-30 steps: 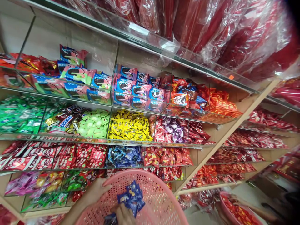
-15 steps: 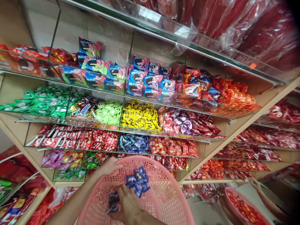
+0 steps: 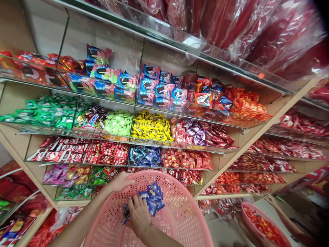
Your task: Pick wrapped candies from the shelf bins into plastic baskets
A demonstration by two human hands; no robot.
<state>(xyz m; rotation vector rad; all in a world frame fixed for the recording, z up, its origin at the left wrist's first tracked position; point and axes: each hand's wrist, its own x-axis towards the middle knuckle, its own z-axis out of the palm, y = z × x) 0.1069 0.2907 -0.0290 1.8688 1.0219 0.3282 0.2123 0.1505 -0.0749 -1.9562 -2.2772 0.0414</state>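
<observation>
My left hand (image 3: 123, 182) is closed over the far left rim of a pink perforated plastic basket (image 3: 180, 206), tilted towards me. Inside it, my right hand (image 3: 138, 212) has its fingers curled round dark blue wrapped candies (image 3: 125, 211), mostly hidden beneath the palm. Just beyond the fingertips, a small cluster of blue wrapped candies (image 3: 154, 199) rests on the basket wall.
Glass-fronted shelves (image 3: 110, 134) of sorted sweets rise ahead, with yellow packets (image 3: 151, 127) and green packets (image 3: 53, 109) among them. At lower right, another person's arm (image 3: 288, 219) is beside a second pink basket (image 3: 246, 206) of red-orange sweets. Plastic-wrapped red goods (image 3: 205, 20) sit above.
My right hand has shifted slightly up in the basket, and the dark packets under it are more covered. The view has turned a little right. My left hand keeps its hold.
</observation>
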